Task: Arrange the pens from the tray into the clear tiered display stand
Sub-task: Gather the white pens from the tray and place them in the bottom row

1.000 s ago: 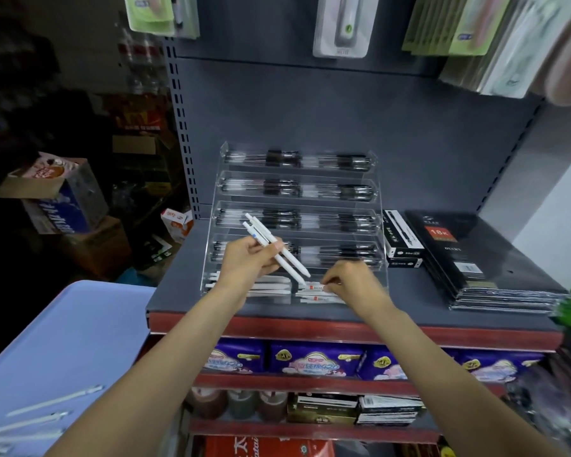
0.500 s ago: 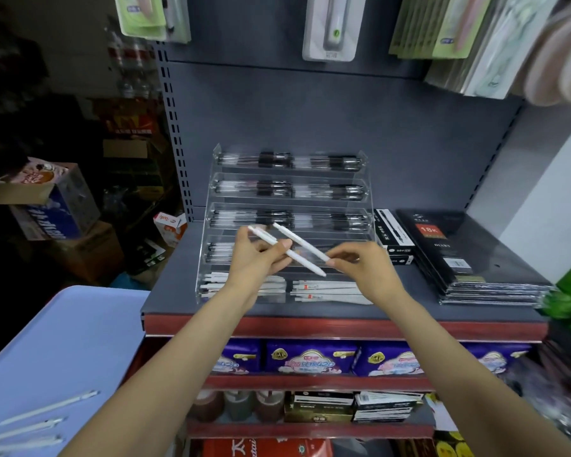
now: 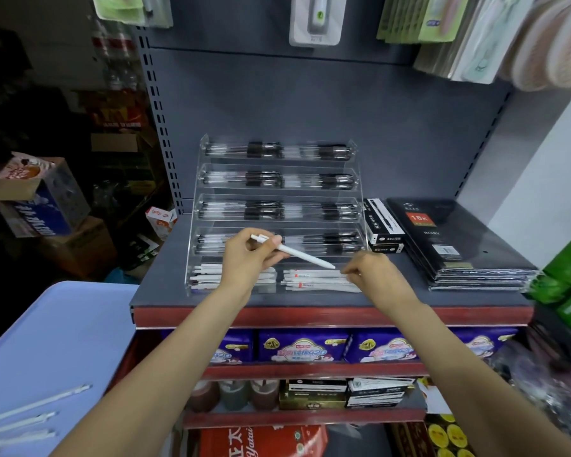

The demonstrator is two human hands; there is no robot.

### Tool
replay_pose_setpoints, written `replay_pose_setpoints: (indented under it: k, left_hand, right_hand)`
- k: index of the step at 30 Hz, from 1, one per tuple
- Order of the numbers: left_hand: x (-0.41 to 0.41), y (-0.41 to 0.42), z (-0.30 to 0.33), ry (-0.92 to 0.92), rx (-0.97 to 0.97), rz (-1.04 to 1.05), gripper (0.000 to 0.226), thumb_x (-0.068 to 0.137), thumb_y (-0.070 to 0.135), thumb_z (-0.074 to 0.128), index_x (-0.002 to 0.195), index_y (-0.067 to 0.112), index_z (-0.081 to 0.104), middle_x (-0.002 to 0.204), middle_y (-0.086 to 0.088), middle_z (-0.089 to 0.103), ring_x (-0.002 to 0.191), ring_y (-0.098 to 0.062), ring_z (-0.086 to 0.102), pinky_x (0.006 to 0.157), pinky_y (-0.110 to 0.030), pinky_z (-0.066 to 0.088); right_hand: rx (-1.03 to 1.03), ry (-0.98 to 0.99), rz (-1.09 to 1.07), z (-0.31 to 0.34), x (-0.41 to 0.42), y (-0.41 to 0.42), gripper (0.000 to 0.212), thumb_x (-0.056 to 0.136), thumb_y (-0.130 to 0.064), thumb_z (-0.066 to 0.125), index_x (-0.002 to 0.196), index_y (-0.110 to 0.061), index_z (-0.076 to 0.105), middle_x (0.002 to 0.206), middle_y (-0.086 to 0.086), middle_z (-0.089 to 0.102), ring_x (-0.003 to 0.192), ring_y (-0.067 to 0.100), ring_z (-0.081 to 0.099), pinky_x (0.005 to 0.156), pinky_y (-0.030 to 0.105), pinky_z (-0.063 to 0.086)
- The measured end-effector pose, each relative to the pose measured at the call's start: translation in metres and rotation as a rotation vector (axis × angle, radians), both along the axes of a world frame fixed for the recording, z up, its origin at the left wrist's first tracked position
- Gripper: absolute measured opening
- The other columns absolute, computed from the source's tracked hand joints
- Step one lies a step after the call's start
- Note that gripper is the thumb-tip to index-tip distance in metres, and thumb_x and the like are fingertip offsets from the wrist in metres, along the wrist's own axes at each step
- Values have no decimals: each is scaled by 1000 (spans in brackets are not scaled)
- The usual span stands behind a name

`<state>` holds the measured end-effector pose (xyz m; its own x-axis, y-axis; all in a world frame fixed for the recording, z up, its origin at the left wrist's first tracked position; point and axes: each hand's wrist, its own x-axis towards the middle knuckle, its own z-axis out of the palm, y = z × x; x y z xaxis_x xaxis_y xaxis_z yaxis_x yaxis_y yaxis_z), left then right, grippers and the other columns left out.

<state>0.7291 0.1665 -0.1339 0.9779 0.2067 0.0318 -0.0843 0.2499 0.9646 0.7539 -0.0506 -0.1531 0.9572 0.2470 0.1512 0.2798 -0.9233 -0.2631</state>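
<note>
Our left hand (image 3: 244, 255) has its grip on one white pen (image 3: 294, 252), slanted above the clear stand's (image 3: 277, 192) bottom tier. Our right hand (image 3: 373, 272), fingers curled, touches the white pens (image 3: 314, 279) lying there; whether it pinches one, we cannot tell. More pens (image 3: 30, 413) wait on the blue tray (image 3: 63, 341).

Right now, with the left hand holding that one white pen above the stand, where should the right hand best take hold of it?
Probably at the free tip end of the white pen, coming from the right. The left hand pinches the clip end, so the barrel slants down toward the right hand, bare and clear above the bottom tier.
</note>
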Motion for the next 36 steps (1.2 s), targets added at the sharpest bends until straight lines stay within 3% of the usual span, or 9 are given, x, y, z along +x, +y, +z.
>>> replay_pose_setpoints:
  k: [5,7,10,15,19,27,31,35,36]
  left_hand:
    - [0,-17,-7,31,14,-50,10,83,-5,62,77,2,58,80,-13,62,67,-15,70,61,-15,55]
    - [2,-28,-8,23,13,-61,12,82,-6,63,76,2,56,78,-13,62,66,-14,70,60,-15,55]
    - [6,-38,-11,1,88,-63,12,80,-1,67,76,2,57,78,-12,63,65,-15,71,64,-20,58]
    - [5,-26,-21,-156,1028,-93,4,84,12,68,87,15,68,83,4,67,73,-5,59,76,-21,48]
    - [1,-17,-22,-219,1384,-148,19,92,18,57,107,17,68,105,0,66,99,-17,60,88,-30,46]
    - [6,-8,-15,-223,1451,-291,22,94,17,55,111,15,67,109,-2,64,97,-19,61,90,-32,47]
    - [9,-9,-12,-217,1453,-335,21,93,14,56,111,13,67,111,-3,63,100,-18,60,90,-29,47]
    - [15,-9,-12,-173,1468,-351,23,91,12,57,113,13,65,116,-6,63,103,-20,60,90,-30,47]
    - [16,-10,-12,-160,1476,-351,24,90,14,59,114,13,64,117,-6,62,104,-21,60,90,-31,47]
  right_hand:
    - [493,4,-45,13,-13,-4,22,86,-16,66,108,-15,69,93,-6,64,83,6,59,71,2,41]
    - [597,79,16,17,-17,-2,21,85,-18,67,106,-17,70,88,-10,65,78,-1,58,70,3,42]
    - [565,63,42,17,-16,-2,16,84,-14,68,99,-15,73,84,-7,68,73,1,57,74,18,45]
    - [312,-45,14,6,-8,-8,17,84,-12,68,100,-7,74,104,6,69,96,17,63,85,22,45]
    - [114,-22,23,-1,-8,-4,20,89,-15,63,106,-10,72,111,7,64,107,21,58,89,33,48]
    - [-73,-3,49,-3,-3,0,28,93,-7,54,114,-19,68,117,4,64,109,24,60,88,37,51]
    - [-113,-27,27,-7,0,2,35,85,8,56,105,-17,70,112,6,64,100,28,62,76,35,53]
    - [-108,-4,9,-6,1,6,23,81,8,55,83,-10,69,101,10,62,89,33,62,71,37,53]
    - [-97,-5,0,-5,0,8,20,84,5,54,89,-7,69,103,12,61,92,34,62,74,39,54]
